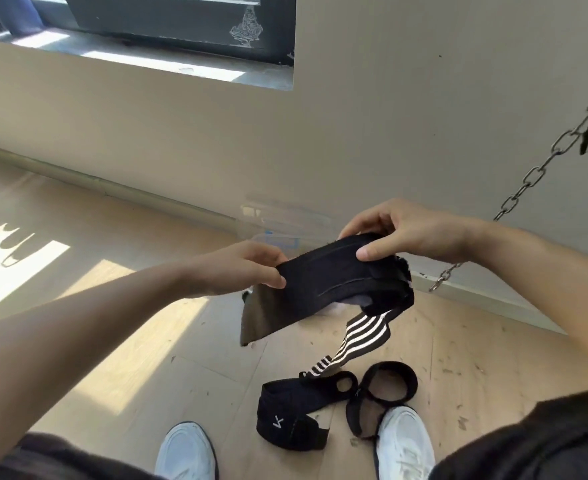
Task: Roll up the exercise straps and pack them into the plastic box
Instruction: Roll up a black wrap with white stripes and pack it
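I hold a black exercise strap (334,275) stretched between both hands at waist height. My left hand (247,268) pinches its left end, and my right hand (403,230) grips the partly rolled right end. A black-and-white striped tail (358,337) hangs from the roll down to the floor. More black straps (296,410) and a black loop (386,386) lie on the floor between my shoes. The clear plastic box (278,220) stands on the floor against the wall, just beyond my hands, partly hidden by them.
A steel chain (528,181) with a clip hangs diagonally at the right, near my right forearm. My white shoes (185,452) stand on the light wooden floor. A beige wall with a window sill (168,64) is ahead.
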A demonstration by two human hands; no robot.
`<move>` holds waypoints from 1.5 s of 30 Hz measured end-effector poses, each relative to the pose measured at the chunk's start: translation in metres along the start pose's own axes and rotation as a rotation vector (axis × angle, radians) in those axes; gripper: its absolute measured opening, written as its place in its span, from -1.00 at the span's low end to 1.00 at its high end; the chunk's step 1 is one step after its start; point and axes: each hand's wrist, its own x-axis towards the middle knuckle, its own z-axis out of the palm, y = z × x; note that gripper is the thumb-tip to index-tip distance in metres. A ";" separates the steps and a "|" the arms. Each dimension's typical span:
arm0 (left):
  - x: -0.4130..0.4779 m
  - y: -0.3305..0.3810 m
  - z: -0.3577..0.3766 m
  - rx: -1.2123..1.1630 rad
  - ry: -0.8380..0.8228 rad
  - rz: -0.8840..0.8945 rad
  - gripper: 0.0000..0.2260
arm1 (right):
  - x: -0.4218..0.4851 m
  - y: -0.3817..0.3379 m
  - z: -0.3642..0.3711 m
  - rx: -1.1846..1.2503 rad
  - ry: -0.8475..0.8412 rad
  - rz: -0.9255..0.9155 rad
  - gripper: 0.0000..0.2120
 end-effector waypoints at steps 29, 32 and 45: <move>-0.006 0.005 -0.003 0.066 0.225 0.071 -0.87 | 0.027 0.017 0.006 0.032 0.455 0.056 -0.77; -0.007 0.017 -0.001 -0.064 0.269 0.130 -0.92 | 0.026 0.016 0.016 -0.059 0.360 0.099 -0.65; -0.011 0.038 -0.002 -0.251 0.388 0.168 -0.90 | 0.026 -0.008 0.048 0.376 0.465 -0.075 -0.81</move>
